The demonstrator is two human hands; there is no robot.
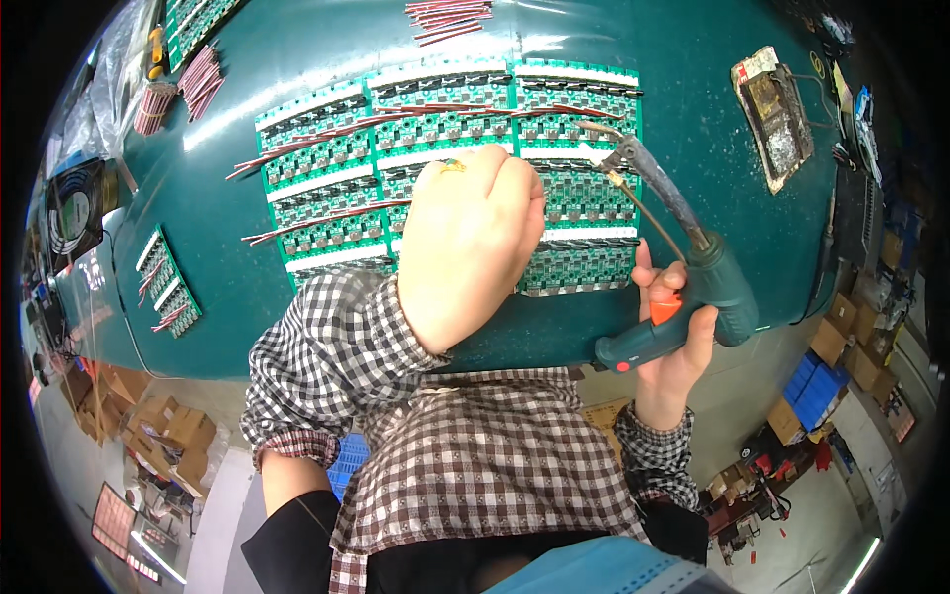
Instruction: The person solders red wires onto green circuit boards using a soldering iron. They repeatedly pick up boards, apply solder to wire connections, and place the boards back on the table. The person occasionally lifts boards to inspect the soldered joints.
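Note:
My left hand (470, 243) is closed, knuckles up, over green circuit boards (584, 203) laid edge to edge in rows on the table. Its fingertips are hidden, so what they pinch does not show. Thin red and black wires (327, 218) run across the boards from the left and pass under this hand. In my right hand (668, 376) is a dark green soldering gun (730, 292) with an orange-red trigger. Its bent metal tip points left, above the boards' upper right part, close to the end of another line of wires (455, 109).
Wire bundles (203, 84) lie at the upper left, with more wires (447, 18) at the far edge. A small board (168, 282) with wires sits left, near a black fan (79, 213). A worn, residue-covered tray (777, 124) rests at the right on the green table (693, 59).

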